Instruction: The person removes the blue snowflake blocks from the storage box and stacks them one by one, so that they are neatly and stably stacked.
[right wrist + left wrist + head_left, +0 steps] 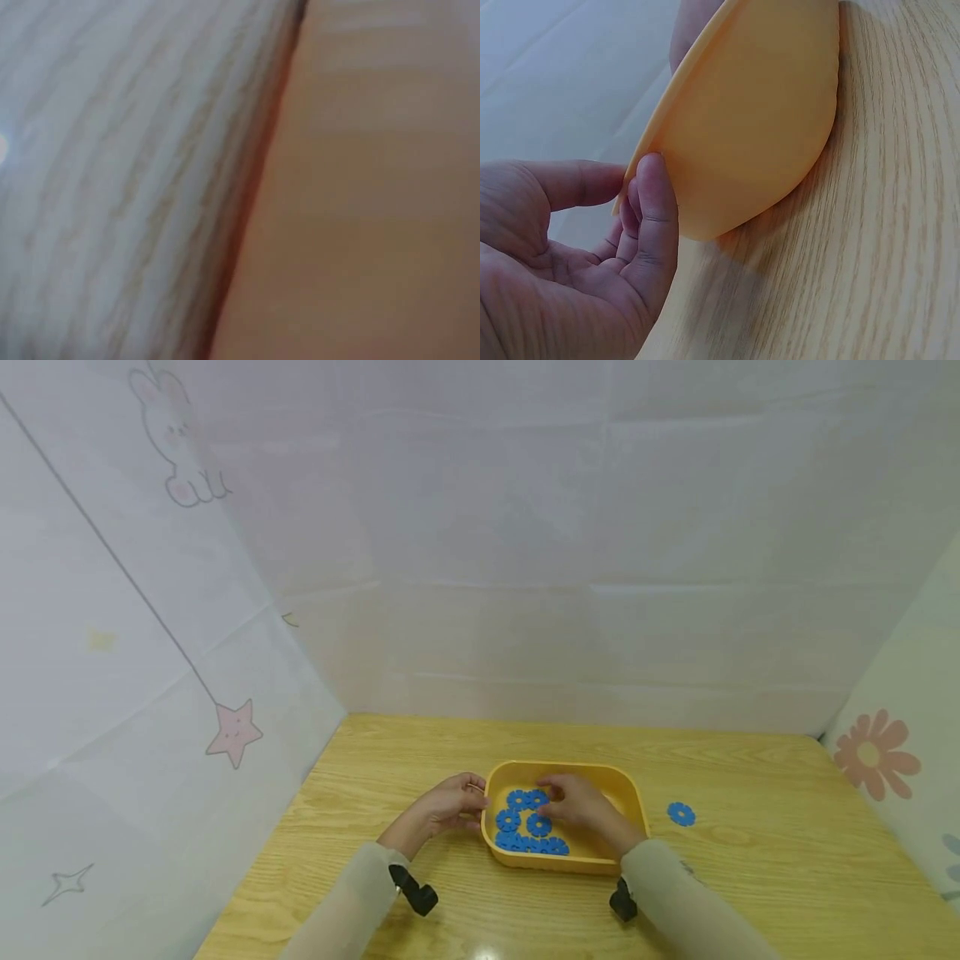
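Observation:
A yellow plastic tray (592,863) with rounded corners sits on the table, holding several blue notched discs (508,820) shaped like flowers, mostly toward its left side. My left hand (453,802) grips the tray's left rim. The left wrist view has that hand's thumb and fingers (654,202) pinching the rim, with fingertips against the outer wall. Inside the tray is my right hand (581,802), palm down, its fingertips bent and apart right beside the blue discs. Only the tray's outer side (360,210), close and blurred, and the tabletop fill the right wrist view.
A lone blue disc (681,814) lies on the wooden table (750,877) right of the tray. Pale cloth walls (570,568) with cartoon prints stand behind the table and along both sides. Each sleeved wrist carries a black camera mount (416,893).

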A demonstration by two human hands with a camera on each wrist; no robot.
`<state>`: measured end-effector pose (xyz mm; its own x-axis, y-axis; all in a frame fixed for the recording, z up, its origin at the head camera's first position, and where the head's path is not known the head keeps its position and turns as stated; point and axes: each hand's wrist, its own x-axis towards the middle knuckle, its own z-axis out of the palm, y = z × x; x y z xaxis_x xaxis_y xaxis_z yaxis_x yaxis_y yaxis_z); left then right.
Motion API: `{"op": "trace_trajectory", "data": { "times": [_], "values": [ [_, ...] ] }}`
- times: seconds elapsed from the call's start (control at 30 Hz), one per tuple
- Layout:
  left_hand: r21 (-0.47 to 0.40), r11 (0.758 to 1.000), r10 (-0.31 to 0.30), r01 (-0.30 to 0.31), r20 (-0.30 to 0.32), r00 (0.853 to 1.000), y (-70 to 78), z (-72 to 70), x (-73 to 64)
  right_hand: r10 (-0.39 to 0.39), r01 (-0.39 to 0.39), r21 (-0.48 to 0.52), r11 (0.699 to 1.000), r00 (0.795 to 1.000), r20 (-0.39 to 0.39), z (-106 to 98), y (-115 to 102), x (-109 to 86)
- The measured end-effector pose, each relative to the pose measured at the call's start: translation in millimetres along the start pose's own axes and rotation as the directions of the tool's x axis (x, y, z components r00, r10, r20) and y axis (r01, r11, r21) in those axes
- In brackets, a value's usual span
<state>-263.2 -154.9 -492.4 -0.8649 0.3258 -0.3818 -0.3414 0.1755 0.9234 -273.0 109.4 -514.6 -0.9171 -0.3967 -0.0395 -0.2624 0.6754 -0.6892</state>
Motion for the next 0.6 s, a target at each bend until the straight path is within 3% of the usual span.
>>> {"op": "trace_trajectory", "data": {
  "times": [0.33,0.6],
  "values": [
    [0.003,1.000,0.009,-0.009,0.007,1.000,0.2,1.4,-2.7,0.052,-0.058,-0.099,0.993,0.997,-0.061,10.4,-3.1,2.7],
    [-0.002,1.000,0.009,-0.009,0.003,1.000,-0.4,1.0,-0.8,0.072,-0.081,-0.144,0.986,0.995,-0.065,12.9,-5.0,3.0]
  ]
}}
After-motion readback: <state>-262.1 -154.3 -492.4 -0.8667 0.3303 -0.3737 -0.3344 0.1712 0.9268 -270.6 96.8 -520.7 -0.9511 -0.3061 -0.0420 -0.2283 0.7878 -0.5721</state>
